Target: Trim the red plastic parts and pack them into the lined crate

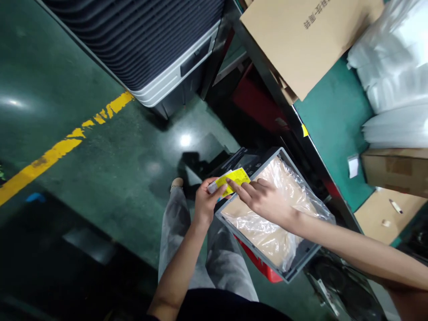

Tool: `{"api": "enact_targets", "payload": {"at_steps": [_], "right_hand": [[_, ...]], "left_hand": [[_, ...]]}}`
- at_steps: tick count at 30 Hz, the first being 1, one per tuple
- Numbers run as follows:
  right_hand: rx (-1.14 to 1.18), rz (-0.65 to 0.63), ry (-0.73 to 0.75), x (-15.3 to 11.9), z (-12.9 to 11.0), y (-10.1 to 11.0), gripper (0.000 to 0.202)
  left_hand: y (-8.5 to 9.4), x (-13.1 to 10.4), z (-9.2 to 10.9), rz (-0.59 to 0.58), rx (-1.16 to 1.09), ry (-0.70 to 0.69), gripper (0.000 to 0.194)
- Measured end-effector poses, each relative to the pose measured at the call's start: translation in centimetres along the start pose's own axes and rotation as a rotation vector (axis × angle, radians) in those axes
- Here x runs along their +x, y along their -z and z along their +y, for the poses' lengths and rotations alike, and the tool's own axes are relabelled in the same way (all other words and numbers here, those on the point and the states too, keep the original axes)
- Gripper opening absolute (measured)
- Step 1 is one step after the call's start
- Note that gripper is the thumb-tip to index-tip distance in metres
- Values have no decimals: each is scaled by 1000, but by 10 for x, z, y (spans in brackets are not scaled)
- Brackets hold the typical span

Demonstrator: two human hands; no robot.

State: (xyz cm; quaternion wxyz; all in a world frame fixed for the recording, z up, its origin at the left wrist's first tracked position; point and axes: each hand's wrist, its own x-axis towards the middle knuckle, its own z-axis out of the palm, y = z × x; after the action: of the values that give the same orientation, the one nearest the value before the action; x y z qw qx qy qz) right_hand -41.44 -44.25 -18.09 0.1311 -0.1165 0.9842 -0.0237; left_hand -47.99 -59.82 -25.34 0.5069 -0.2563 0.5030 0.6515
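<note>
My left hand (207, 198) is closed on a yellow printed label (238, 176), with a white slip (213, 186) under its near end. The thumb presses on the label from above. Over the label's lower edge reaches my right hand (256, 195), its index finger stretched out and touching the yellow face; the other fingers are loosely bent. Below the right hand stands a grey plastic crate (284, 154), tilted in view. Inside it lies brown cardboard-like material under clear plastic wrap (267, 232). The print on the label is too small to read.
A green workbench (329, 129) on the right carries a large cardboard sheet (287, 40), bundled white foam packing (391, 80) and a brown box (396, 171). Stacked dark trays (140, 40) stand at the top left. Something red (264, 267) is beneath the crate. A yellow line (60, 151) crosses the floor.
</note>
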Motion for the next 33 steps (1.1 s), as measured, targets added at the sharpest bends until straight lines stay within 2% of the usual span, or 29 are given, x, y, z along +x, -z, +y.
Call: {"api": "enact_targets", "payload": {"at_steps": [3,6,11,15,19,23,26,30,33], "right_hand": [[-63,10,12,-10,7,-9,34],[-5,-3,4,-16,18,-18,27],[84,-25,157,-20,21,-26,28],[132,-39,158,-19,22,-30,29],[120,-57,232,-16,24,-33,31],[81,-37,286,-16,39,-39,34],[71,-179,235,-17,66,-51,36],[111,-564,112,-6,98,-71,31],[107,-793,52,11,102,-83,28]], "left_hand": [[-8,-5,-15,29,-62,112,49],[-12,-6,-26,83,-89,177,50],[-16,-5,-34,144,-105,179,42],[-18,-6,-35,144,-125,191,40],[-19,-6,-39,154,-181,218,44],[-14,0,-43,142,-181,263,41],[-1,9,-43,188,-146,249,38],[22,17,-42,257,-113,187,39],[33,17,-43,267,-94,173,41]]}}
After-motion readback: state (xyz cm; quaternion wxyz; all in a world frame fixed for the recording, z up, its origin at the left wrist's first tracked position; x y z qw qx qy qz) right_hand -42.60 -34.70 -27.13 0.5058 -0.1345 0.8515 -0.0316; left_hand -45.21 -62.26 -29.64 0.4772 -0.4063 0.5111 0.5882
